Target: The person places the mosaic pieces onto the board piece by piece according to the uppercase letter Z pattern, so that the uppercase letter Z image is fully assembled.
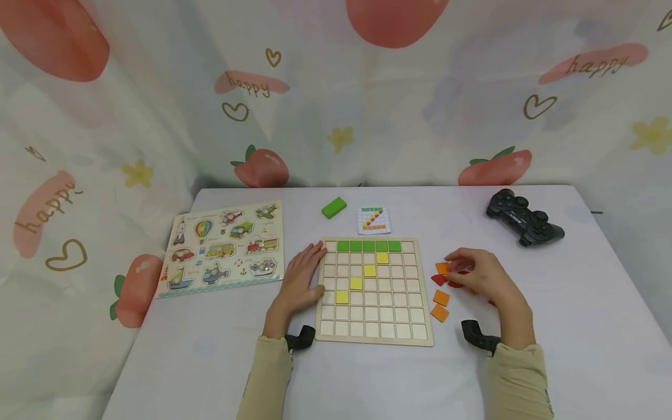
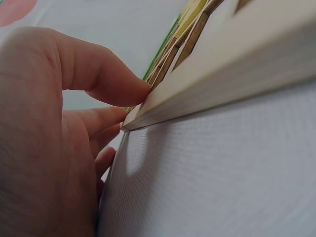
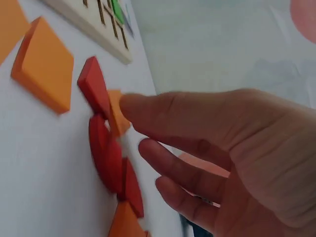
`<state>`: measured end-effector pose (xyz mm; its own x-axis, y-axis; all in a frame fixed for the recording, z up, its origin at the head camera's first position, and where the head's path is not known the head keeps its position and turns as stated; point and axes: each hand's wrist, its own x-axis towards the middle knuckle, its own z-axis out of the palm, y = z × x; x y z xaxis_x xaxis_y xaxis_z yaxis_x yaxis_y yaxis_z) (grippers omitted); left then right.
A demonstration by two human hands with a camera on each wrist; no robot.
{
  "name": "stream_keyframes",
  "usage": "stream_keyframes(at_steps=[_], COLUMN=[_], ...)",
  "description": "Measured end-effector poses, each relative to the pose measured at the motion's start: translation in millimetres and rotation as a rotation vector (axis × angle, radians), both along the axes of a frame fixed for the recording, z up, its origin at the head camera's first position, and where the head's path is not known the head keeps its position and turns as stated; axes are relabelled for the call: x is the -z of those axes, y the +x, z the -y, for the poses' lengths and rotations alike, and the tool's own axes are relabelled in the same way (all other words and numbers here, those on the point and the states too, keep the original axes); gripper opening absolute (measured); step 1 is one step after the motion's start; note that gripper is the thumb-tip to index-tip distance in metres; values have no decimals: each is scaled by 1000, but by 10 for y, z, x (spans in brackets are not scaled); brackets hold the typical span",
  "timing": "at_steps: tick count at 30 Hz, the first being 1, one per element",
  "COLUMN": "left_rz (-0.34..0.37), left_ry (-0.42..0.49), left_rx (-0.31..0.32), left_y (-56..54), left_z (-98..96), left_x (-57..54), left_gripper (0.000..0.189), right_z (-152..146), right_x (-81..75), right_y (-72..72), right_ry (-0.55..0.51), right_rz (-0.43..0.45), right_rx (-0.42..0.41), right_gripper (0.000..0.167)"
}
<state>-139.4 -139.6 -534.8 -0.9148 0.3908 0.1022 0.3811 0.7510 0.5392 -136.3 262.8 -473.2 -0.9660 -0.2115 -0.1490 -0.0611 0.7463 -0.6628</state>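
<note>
A wooden grid board (image 1: 375, 340) lies on the table, with green tiles (image 1: 369, 246) along its top row and yellow tiles (image 1: 356, 283) running diagonally. My left hand (image 1: 300, 280) rests at its left edge, fingers stretched forward; the thumb (image 2: 123, 89) touches the rim in the left wrist view. Over loose pieces right of the board hovers my right hand (image 1: 485, 275), fingers slightly bent and nothing between them. Beneath it are red pieces (image 3: 94, 84) with curved edges and an orange tile (image 3: 117, 112); another orange tile (image 3: 44, 64) lies nearer. The hand partly hides this pile in the head view.
Behind the board are a small pattern card (image 1: 374, 220) and a green block (image 1: 333, 207). A vehicle picture puzzle (image 1: 223, 248) lies at the left. At the back right sits a black game controller (image 1: 524, 217). A printed curtain (image 1: 336, 105) hangs behind the table.
</note>
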Motion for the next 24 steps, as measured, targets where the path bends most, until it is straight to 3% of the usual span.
stream_keyframes(at_steps=[6, 14, 19, 24], left_rz=[7, 24, 21, 23], left_ry=[-4, -13, -13, -12], left_rx=[-2, -9, -8, -13], left_y=[-9, -8, -7, -7], left_z=[-1, 0, -1, -2], left_x=[6, 2, 0, -3], left_gripper=[87, 87, 87, 87], right_z=[211, 277, 229, 226], right_x=[13, -14, -28, -28], right_y=[-16, -15, -2, -1], right_ry=[37, 124, 145, 152], right_rz=[-3, -25, 4, 9], right_rx=[-74, -26, 11, -1], right_gripper=[22, 24, 27, 23])
